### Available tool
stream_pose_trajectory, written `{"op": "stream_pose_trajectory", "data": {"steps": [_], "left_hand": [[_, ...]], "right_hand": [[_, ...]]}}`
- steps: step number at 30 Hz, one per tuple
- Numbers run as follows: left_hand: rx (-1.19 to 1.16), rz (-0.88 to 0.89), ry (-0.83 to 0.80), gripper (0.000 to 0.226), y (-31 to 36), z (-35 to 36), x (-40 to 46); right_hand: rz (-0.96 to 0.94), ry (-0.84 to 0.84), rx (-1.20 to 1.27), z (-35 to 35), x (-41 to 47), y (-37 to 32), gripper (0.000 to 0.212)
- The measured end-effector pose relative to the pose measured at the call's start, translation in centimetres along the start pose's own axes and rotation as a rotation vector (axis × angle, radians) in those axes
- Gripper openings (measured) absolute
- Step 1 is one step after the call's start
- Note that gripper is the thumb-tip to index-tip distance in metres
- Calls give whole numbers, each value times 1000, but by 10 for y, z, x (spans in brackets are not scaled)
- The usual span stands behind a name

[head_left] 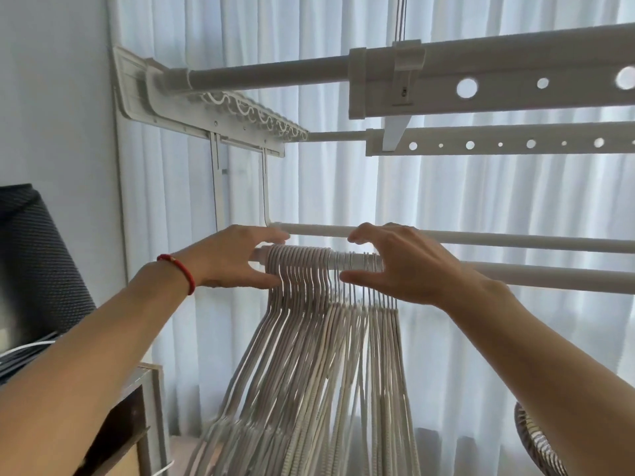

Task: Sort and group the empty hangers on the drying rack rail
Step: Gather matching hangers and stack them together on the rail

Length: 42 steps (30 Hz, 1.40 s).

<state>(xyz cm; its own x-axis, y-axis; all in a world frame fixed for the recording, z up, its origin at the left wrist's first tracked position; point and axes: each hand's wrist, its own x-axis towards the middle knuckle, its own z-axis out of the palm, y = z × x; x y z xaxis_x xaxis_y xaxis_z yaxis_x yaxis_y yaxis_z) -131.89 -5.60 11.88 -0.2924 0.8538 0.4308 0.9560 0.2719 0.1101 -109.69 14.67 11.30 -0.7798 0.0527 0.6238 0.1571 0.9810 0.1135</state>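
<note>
- Dark mesh-textured object [37,255] far left of the rail, cut by the frame edge; can't tell what it is.
- Wooden box or shelf edge [144,407] below-left of the rail, partly behind my left forearm.
- My left hand [237,257] at the rail's left end, red cord bracelet [178,271] on the wrist. Fingers fairly straight and spread: thumb under the rail touching the leftmost hook necks, fingertips over the top. Fingertips are partly hidden against the far bar, so contact there is unclear.
- Rail [515,276]: smooth white round tube, its left end behind my hand, right end running out of frame.
- Hangers [309,338]: thin off-white ones, ribbed or corded texture on the arms, hooks packed tight on the rail between my two hands. The left bunch is thicker and leans left; the right bunch has thinner hooks and hangs straighter. Bottoms blur together and are cut off low in frame; no count possible.
- My right hand [395,262] at the right side of the bunch, open and spread: thumb below the rail against the hook necks, fingers curved over the top. It hides the last hooks.
- Second white bar [481,237] just behind the rail; perforated flat beams [515,87] above it.
- Round slatted thing [536,444] below-right of the rail, cropped, unidentifiable.
- Sheer white curtain [481,338] behind the rail, backlit.
</note>
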Motion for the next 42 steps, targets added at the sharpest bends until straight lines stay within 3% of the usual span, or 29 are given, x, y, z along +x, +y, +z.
{"op": "stream_pose_trajectory", "data": {"steps": [4, 7, 11, 14, 18, 21, 23, 28, 32, 42], "left_hand": [[-68, 14, 71, 54, -1, 12, -2], [-94, 19, 105, 54, -4, 14, -3], [-94, 40, 118, 54, -12, 13, -4], [-101, 51, 107, 53, -16, 13, -4], [-78, 42, 35, 73, -13, 9, -6], [-66, 86, 96, 87, 2, 7, -13], [-62, 143, 196, 81, 20, 8, -18], [-111, 293, 316, 38, 87, 19, -29], [-166, 346, 281, 37, 173, 33, -34], [-447, 425, 91, 35, 468, 126, -30]], "right_hand": [[-78, -22, -110, 14, 31, -30, 77], [-54, -103, -145, 24, 43, -42, 75], [-13, -151, -132, 31, 49, -51, 54], [23, -157, -90, 30, 48, -54, 55], [31, -34, -108, 27, 25, -54, 81], [73, 90, -73, 17, -7, -48, 69], [107, 154, -70, 9, -32, -42, 59], [131, 211, -108, -14, -84, -36, 44], [203, 198, -137, -46, -139, -22, 41], [629, 154, -199, -172, -368, 85, 40]]}}
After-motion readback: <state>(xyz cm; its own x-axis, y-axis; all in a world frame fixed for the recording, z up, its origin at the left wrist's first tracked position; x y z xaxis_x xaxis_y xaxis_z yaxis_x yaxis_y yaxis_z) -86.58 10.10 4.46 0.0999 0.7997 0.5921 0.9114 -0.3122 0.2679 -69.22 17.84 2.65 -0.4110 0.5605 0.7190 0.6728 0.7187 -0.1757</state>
